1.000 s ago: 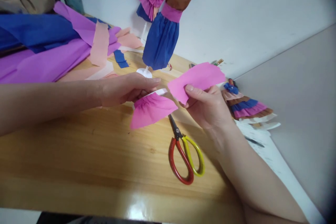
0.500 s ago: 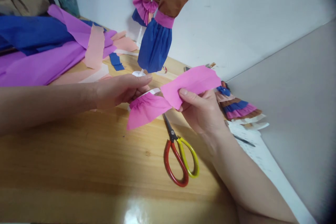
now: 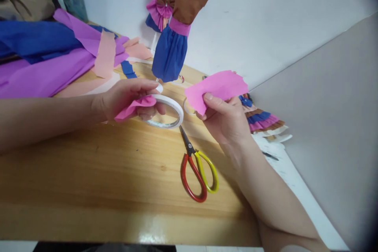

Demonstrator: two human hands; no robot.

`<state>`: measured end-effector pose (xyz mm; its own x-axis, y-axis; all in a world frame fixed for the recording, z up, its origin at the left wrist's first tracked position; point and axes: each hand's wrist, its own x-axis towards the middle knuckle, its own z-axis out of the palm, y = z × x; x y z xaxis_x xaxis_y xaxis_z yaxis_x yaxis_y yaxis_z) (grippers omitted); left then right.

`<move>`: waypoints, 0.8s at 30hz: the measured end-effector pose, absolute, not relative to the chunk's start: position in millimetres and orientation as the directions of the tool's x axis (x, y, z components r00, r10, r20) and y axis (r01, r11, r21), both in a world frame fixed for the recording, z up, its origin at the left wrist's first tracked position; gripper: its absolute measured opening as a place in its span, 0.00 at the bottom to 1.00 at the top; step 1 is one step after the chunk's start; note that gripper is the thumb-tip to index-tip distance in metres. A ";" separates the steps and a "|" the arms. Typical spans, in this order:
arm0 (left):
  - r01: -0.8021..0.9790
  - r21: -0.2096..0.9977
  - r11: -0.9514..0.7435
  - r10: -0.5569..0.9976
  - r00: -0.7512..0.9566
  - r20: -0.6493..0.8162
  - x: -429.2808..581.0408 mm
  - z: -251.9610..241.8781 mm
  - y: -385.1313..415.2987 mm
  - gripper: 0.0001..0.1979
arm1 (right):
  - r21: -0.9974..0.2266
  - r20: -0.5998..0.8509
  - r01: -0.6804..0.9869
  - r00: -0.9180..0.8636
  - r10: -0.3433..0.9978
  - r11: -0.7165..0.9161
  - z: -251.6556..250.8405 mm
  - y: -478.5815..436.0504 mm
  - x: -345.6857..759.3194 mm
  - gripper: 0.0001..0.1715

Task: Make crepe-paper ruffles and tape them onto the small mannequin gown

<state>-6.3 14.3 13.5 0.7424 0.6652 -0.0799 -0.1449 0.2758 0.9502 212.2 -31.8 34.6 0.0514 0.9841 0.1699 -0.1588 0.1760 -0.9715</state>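
My left hand (image 3: 126, 92) is closed round a small gathered piece of pink crepe paper (image 3: 132, 108) and a roll of white tape (image 3: 178, 113). The roll hangs toward the right from its fingers. Between thumb and fingers, my right hand (image 3: 227, 122) pinches a flat pink crepe paper strip (image 3: 226, 82) with rough edges. A gap separates the two pink pieces. Below them, on the wooden table (image 3: 97, 189), lie scissors (image 3: 189, 147) with one red and one yellow handle, blades pointing away.
Beyond my hands stands a paper dress (image 3: 171, 53) with brown top and blue skirt, another decorated paper piece (image 3: 165, 0) behind it. Blue and purple paper sheets (image 3: 59, 67) cover the left side. A tiered paper skirt (image 3: 262, 118) and a pen (image 3: 270, 156) lie right.
The two pink pieces have moved apart. My left hand has shifted slightly left and turned, bringing the white tape roll into clear view. My right hand still holds the flat strip.
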 end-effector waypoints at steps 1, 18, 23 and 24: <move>-0.171 0.937 0.306 0.649 0.758 -0.073 -6.8 13.2 14.8 0.24 | -0.973 0.164 -0.158 0.055 0.985 0.170 34.3 -31.7 212.3 0.14; -0.147 0.922 0.358 0.664 0.735 -0.140 -0.3 9.2 12.5 0.17 | -0.971 0.167 -0.167 0.044 0.985 0.172 32.4 -33.9 210.6 0.15; 0.061 0.998 -0.026 0.726 0.687 -0.023 -0.8 18.0 5.9 0.16 | -0.973 0.201 -0.116 -0.001 0.980 0.200 35.4 -39.8 209.9 0.15; 0.102 0.991 -0.089 0.723 0.691 -0.007 -1.7 20.6 4.9 0.17 | -0.975 0.202 -0.100 -0.009 0.979 0.200 36.1 -41.1 209.5 0.15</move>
<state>-1.7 4.9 20.6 0.6911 0.7228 -0.0066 0.1024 -0.0888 0.9908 209.5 -41.1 36.1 -0.0090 0.9794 0.2015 -0.0997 0.1997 -0.9748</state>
